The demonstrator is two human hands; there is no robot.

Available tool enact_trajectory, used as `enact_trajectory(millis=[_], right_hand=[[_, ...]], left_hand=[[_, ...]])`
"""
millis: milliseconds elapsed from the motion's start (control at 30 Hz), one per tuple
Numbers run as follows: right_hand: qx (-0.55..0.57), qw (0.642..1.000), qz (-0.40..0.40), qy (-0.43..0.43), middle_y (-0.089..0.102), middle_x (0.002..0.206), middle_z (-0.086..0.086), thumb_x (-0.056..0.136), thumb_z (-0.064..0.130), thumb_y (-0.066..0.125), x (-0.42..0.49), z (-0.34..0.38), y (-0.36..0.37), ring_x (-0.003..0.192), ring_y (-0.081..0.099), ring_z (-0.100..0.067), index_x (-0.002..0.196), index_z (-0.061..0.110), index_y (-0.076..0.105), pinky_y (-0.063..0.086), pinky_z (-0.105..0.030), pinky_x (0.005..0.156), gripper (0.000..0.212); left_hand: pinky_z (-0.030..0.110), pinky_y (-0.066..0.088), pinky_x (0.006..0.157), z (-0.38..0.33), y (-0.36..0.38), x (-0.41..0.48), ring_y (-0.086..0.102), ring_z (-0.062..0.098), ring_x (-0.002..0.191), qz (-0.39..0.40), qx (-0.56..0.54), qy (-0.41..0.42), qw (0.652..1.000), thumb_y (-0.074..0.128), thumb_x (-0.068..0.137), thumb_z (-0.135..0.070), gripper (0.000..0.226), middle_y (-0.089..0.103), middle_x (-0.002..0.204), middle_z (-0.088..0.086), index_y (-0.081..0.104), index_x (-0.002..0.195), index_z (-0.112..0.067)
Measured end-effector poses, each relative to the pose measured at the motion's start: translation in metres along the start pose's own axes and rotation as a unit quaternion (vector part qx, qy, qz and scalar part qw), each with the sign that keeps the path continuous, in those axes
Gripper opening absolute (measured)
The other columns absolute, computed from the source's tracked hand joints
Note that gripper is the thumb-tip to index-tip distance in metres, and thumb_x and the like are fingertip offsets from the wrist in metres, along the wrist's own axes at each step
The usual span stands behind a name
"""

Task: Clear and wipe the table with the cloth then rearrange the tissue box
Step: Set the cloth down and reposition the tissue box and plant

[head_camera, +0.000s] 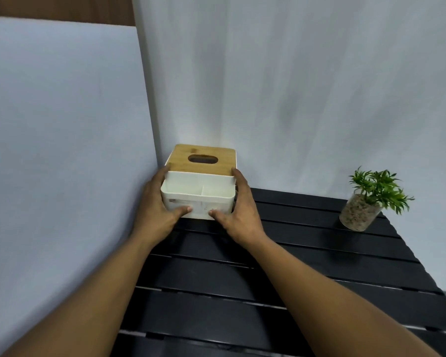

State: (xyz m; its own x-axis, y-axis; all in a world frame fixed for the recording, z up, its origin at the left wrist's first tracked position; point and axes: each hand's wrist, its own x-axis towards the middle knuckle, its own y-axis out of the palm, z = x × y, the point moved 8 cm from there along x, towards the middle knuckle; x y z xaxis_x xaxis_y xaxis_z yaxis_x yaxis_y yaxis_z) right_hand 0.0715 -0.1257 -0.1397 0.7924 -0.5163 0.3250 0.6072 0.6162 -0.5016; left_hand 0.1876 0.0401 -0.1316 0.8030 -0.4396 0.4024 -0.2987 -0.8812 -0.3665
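The left hand (156,204) is grasping the box (200,176) by its left side, fingers wrapping round the wall and the thumb pressing on the front face. The right hand (240,210) is mirroring this on the right side, with its thumb also lying on the front face, just beside the other. Both hands are therefore clamping the box between them; neither is free.

The box is sitting at the far left corner of the surface (294,266), close to the white backdrop behind. Whether its base is resting fully on the slats or hanging just clear cannot be told. Its wooden lid (204,150) is lying flat on the rear part, and the two open front compartments are facing the person and showing nothing inside.

A plant (376,186) in a glass jar (358,215) is standing at the far right corner, well apart from the box. No cloth is appearing in view.

Judgement: the person is working on the last step, rearranging the box. With the dark slats bare and nothing loose lying on them, clearing and wiping appear finished. The next move is calling for squaring the box to the corner edges, setting it level, then loosening both hands evenly so that it is not tipping or sliding.
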Motion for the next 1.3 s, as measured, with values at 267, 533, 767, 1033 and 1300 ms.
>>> enact_trajectory(millis=[267, 533, 767, 1033, 1300], right_hand=[[-0.005, 1.0, -0.021, 0.01, 0.031, 0.147, 0.008, 0.069, 0.024, 0.075, -0.027, -0.036, -0.098, 0.13, 0.036, -0.008, 0.144, 0.043, 0.012, 0.036, -0.028, 0.106, 0.099], [-0.014, 0.997, -0.061, 0.033, 0.03, 0.147, 0.007, 0.07, 0.024, 0.075, -0.051, -0.083, -0.165, 0.13, 0.036, -0.008, 0.146, 0.04, 0.011, 0.033, -0.028, 0.107, 0.101], [0.006, 0.997, -0.063, 0.037, 0.029, 0.15, 0.008, 0.071, 0.022, 0.075, -0.044, -0.093, -0.171, 0.13, 0.034, -0.005, 0.146, 0.044, 0.01, 0.03, -0.024, 0.105, 0.101], [0.005, 0.997, -0.064, 0.05, 0.03, 0.149, 0.008, 0.071, 0.021, 0.074, -0.042, -0.095, -0.171, 0.129, 0.036, -0.006, 0.145, 0.047, 0.007, 0.033, -0.025, 0.103, 0.103], [-0.077, 0.989, -0.073, 0.104, 0.039, 0.146, -0.005, 0.079, 0.025, 0.072, -0.054, -0.095, -0.171, 0.128, 0.044, -0.024, 0.148, 0.034, -0.009, 0.043, -0.041, 0.1, 0.107]], left_hand=[[0.043, 0.044, 0.104, -0.043, 0.083, -0.026, 0.043, 0.009, 0.125, 0.031, 0.005, 0.014, 0.999, 0.086, 0.066, -0.026, 0.094, 0.04, 0.136, -0.011, 0.029, 0.14, -0.041], [0.041, 0.046, 0.102, -0.074, 0.159, -0.036, 0.043, 0.007, 0.124, 0.065, 0.012, 0.039, 0.997, 0.084, 0.068, -0.032, 0.092, 0.036, 0.131, -0.02, 0.026, 0.138, -0.049], [0.046, 0.047, 0.102, -0.071, 0.171, -0.033, 0.043, 0.008, 0.125, 0.066, 0.01, 0.019, 0.998, 0.084, 0.069, -0.028, 0.095, 0.034, 0.131, -0.021, 0.025, 0.14, -0.05], [0.049, 0.05, 0.097, -0.071, 0.173, -0.031, 0.045, 0.012, 0.124, 0.076, 0.023, 0.007, 0.997, 0.083, 0.069, -0.03, 0.096, 0.033, 0.131, -0.019, 0.022, 0.139, -0.053], [0.05, 0.046, 0.101, -0.065, 0.181, -0.038, 0.048, 0.022, 0.128, 0.116, 0.049, -0.08, 0.989, 0.08, 0.073, -0.024, 0.121, 0.047, 0.138, -0.002, -0.014, 0.145, -0.043]])
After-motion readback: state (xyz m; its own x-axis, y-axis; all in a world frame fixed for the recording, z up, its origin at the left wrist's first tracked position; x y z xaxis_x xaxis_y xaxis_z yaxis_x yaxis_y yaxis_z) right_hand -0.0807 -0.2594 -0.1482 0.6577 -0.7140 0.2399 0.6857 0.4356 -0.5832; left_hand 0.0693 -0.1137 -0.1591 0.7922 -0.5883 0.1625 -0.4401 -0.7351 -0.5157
